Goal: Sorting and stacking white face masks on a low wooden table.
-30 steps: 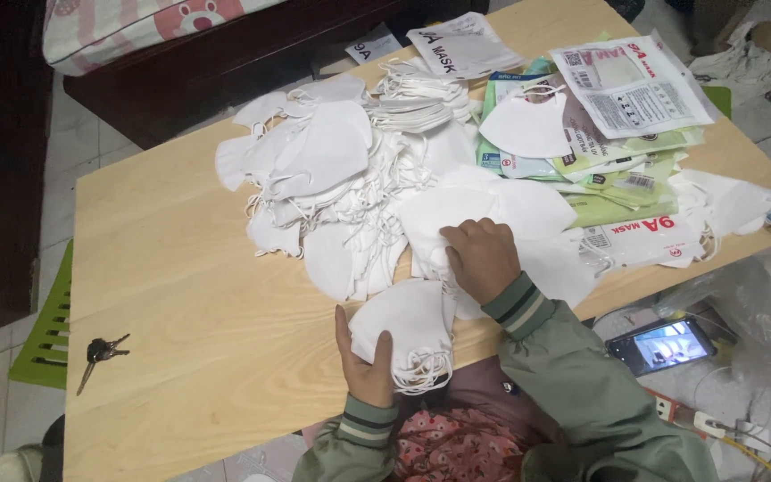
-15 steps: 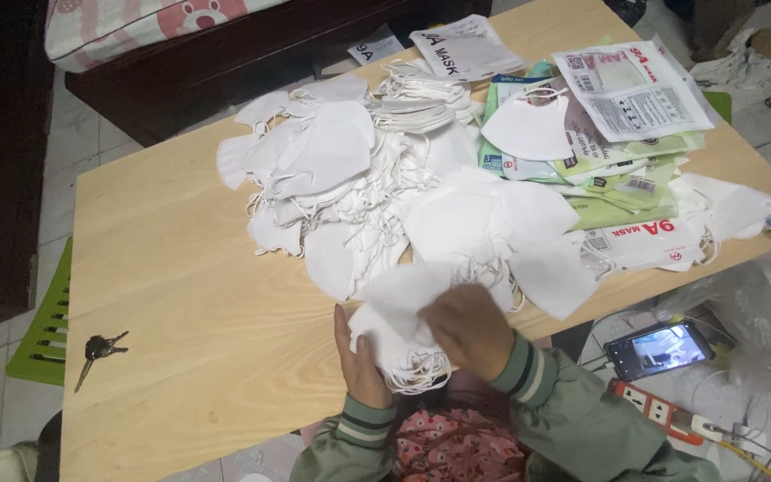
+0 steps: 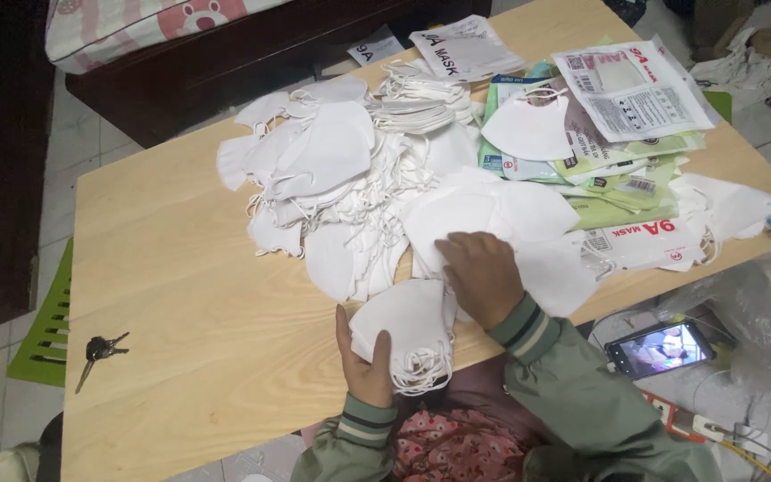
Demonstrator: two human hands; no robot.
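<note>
From the head camera, the left hand (image 3: 363, 361) has its grip closed around a small stack of white masks (image 3: 403, 326) at the near edge of the tabletop (image 3: 180, 295), thumb on top, elastic loops hanging below the stack. How many masks are in the stack cannot be counted. The right hand (image 3: 484, 272) lies flat and open, palm down, on a loose white mask (image 3: 475, 219) just beyond the stack, gripping nothing. A large heap of masks (image 3: 332, 178), too many to count, spreads across the middle of the tabletop. To the right lie several printed packets (image 3: 631, 89), overlapping, with 1 mask (image 3: 528, 129) resting on them. 1 bunch of keys (image 3: 98, 350) sits near the left edge. 1 phone (image 3: 662, 348) with a lit screen lies below the tabletop on the right.
</note>
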